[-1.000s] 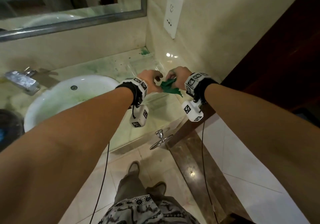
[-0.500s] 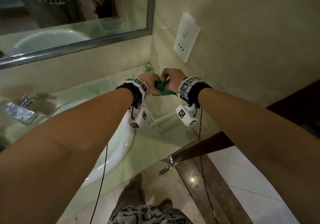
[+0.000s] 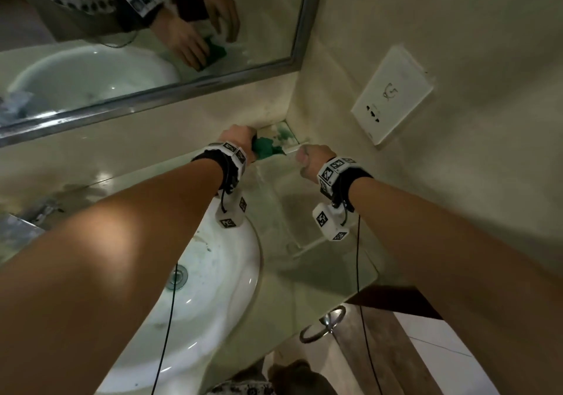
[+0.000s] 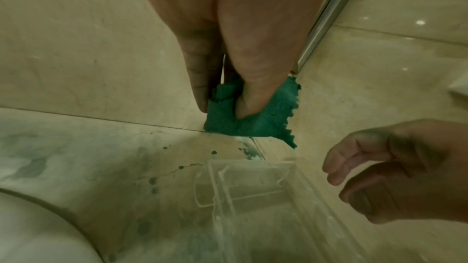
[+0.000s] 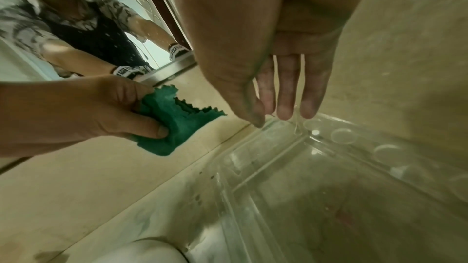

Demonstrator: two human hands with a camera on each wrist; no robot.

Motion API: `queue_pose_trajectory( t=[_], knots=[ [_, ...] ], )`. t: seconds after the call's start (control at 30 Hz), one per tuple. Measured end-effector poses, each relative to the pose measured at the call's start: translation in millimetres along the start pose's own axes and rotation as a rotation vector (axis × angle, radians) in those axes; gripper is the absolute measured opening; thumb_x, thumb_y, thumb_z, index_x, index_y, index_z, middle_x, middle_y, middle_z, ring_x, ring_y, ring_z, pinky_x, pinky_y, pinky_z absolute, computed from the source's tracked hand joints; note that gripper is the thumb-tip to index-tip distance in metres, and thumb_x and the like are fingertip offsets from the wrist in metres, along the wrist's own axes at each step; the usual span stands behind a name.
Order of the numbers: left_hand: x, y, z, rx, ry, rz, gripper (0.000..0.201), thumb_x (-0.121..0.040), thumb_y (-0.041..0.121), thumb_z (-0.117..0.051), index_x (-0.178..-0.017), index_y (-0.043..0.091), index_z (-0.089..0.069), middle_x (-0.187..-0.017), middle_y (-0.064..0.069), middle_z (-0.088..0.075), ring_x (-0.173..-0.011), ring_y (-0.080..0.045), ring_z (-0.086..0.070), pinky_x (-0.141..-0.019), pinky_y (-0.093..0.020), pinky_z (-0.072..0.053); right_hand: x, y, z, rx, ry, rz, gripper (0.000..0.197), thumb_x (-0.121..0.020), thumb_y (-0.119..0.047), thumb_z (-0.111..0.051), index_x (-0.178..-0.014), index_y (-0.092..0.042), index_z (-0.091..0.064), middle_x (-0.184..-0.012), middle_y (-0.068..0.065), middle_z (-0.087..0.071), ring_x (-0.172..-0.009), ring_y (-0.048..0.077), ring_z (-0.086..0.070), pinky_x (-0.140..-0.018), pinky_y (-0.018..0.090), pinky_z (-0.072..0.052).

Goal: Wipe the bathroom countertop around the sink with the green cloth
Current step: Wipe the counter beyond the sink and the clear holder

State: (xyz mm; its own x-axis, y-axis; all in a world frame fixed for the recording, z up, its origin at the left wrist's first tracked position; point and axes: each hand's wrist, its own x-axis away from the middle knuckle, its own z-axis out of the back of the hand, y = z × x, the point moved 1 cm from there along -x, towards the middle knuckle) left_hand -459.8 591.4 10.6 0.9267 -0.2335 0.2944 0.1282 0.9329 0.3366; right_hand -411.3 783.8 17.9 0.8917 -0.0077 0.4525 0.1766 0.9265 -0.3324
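Observation:
The green cloth [image 3: 265, 149] [image 4: 243, 121] [image 5: 177, 125] is bunched in my left hand [image 3: 236, 137] [image 4: 240, 51], which grips it with thumb and fingers just above the back right corner of the marble countertop [image 3: 137, 178] [image 4: 76, 157]. My right hand [image 3: 313, 160] [image 5: 278, 79] hangs beside it to the right, fingers relaxed and holding nothing, over a clear plastic container [image 3: 304, 230] [image 5: 329, 177]. The white sink [image 3: 219, 288] lies below my left forearm. Green stains [image 3: 285, 134] and dark droplets [image 4: 181, 167] mark the counter near the corner.
A framed mirror [image 3: 122, 44] runs along the back wall. A white wall socket [image 3: 393, 95] sits on the right wall. The metal tap [image 3: 18, 230] is at the far left. A chrome ring [image 3: 323, 324] hangs below the counter's front edge.
Both hands held the cloth before. My right hand has let go and shifted right. My left hand has carried the cloth back toward the corner.

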Motion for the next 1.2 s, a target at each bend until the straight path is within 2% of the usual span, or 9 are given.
queue_pose_trajectory(
  t=[0.17, 0.27, 0.47, 0.63, 0.8, 0.93, 1.0, 1.07, 1.2],
  knots=[
    [-35, -17, -10, 0.011, 0.04, 0.001, 0.015, -0.09, 0.018, -0.062, -0.103, 0.016, -0.069, -0.098, -0.012, -0.071, -0.083, -0.032, -0.066, -0.069, -0.033, -0.051, -33, 2, -11, 0.221, -0.095, -0.033, 0.049, -0.088, -0.026, -0.065, -0.133, -0.012, -0.051, -0.133, 0.011, -0.055, -0.117, 0.032, -0.056, -0.096, 0.036, -0.046],
    [-58, -16, -16, -0.008, 0.043, -0.016, 0.014, -0.091, 0.02, -0.061, -0.1, 0.014, -0.07, -0.097, -0.012, -0.07, -0.08, -0.031, -0.062, -0.067, -0.031, -0.044, -49, 8, -20, 0.243, -0.085, -0.044, 0.064, -0.085, -0.039, -0.068, -0.14, -0.016, -0.045, -0.142, 0.01, -0.046, -0.126, 0.034, -0.048, -0.103, 0.043, -0.044],
    [-97, -4, -34, -0.101, 0.004, -0.087, 0.02, -0.09, 0.012, -0.059, -0.108, 0.01, -0.068, -0.107, -0.016, -0.067, -0.096, -0.036, -0.065, -0.083, -0.041, -0.055, -67, 24, -33, 0.325, -0.103, 0.014, 0.091, -0.079, -0.054, -0.068, -0.151, -0.021, -0.023, -0.159, 0.006, -0.013, -0.142, 0.034, -0.019, -0.114, 0.048, -0.03],
    [-120, 9, -43, -0.157, -0.037, -0.151, 0.027, -0.089, 0.006, -0.058, -0.114, 0.009, -0.066, -0.107, -0.018, -0.067, -0.095, -0.038, -0.066, -0.083, -0.043, -0.054, -71, 30, -36, 0.419, -0.139, 0.053, 0.098, -0.077, -0.056, -0.069, -0.153, -0.021, -0.018, -0.161, 0.007, -0.008, -0.143, 0.036, -0.017, -0.114, 0.046, -0.025],
    [-136, 23, -55, -0.126, -0.064, -0.198, 0.023, -0.094, 0.016, -0.058, -0.114, 0.011, -0.068, -0.104, -0.014, -0.068, -0.09, -0.032, -0.066, -0.08, -0.037, -0.055, -75, 33, -39, 0.475, -0.127, 0.094, 0.099, -0.075, -0.062, -0.067, -0.152, -0.021, -0.019, -0.16, 0.009, -0.012, -0.141, 0.037, -0.021, -0.116, 0.045, -0.024],
    [-149, 28, -68, -0.084, -0.202, -0.243, 0.027, -0.091, 0.012, -0.062, -0.118, 0.008, -0.065, -0.112, -0.015, -0.067, -0.099, -0.033, -0.064, -0.079, -0.035, -0.048, -74, 33, -38, 0.484, -0.131, 0.108, 0.099, -0.077, -0.061, -0.065, -0.153, -0.021, -0.016, -0.159, 0.008, -0.012, -0.141, 0.038, -0.019, -0.115, 0.046, -0.023],
    [-154, 28, -76, -0.092, -0.27, -0.237, 0.022, -0.09, 0.012, -0.063, -0.11, 0.007, -0.066, -0.107, -0.017, -0.068, -0.089, -0.032, -0.063, -0.074, -0.034, -0.046, -73, 33, -37, 0.477, -0.133, 0.106, 0.099, -0.077, -0.06, -0.066, -0.153, -0.022, -0.015, -0.159, 0.008, -0.011, -0.142, 0.038, -0.016, -0.115, 0.046, -0.022],
    [-156, 27, -81, -0.125, -0.282, -0.243, 0.01, -0.089, 0.017, -0.063, -0.095, 0.011, -0.067, -0.089, -0.014, -0.066, -0.072, -0.027, -0.058, -0.066, -0.033, -0.046, -72, 34, -37, 0.468, -0.138, 0.108, 0.099, -0.077, -0.059, -0.066, -0.153, -0.022, -0.013, -0.16, 0.008, -0.01, -0.143, 0.038, -0.015, -0.115, 0.046, -0.022],
    [-165, 24, -91, -0.152, -0.272, -0.245, 0.023, -0.087, 0.027, -0.064, -0.104, 0.013, -0.071, -0.093, -0.007, -0.068, -0.081, -0.027, -0.063, -0.079, -0.038, -0.057, -72, 35, -39, 0.452, -0.146, 0.11, 0.101, -0.078, -0.059, -0.066, -0.154, -0.023, -0.01, -0.16, 0.008, -0.007, -0.144, 0.038, -0.012, -0.116, 0.046, -0.018]
  ],
)
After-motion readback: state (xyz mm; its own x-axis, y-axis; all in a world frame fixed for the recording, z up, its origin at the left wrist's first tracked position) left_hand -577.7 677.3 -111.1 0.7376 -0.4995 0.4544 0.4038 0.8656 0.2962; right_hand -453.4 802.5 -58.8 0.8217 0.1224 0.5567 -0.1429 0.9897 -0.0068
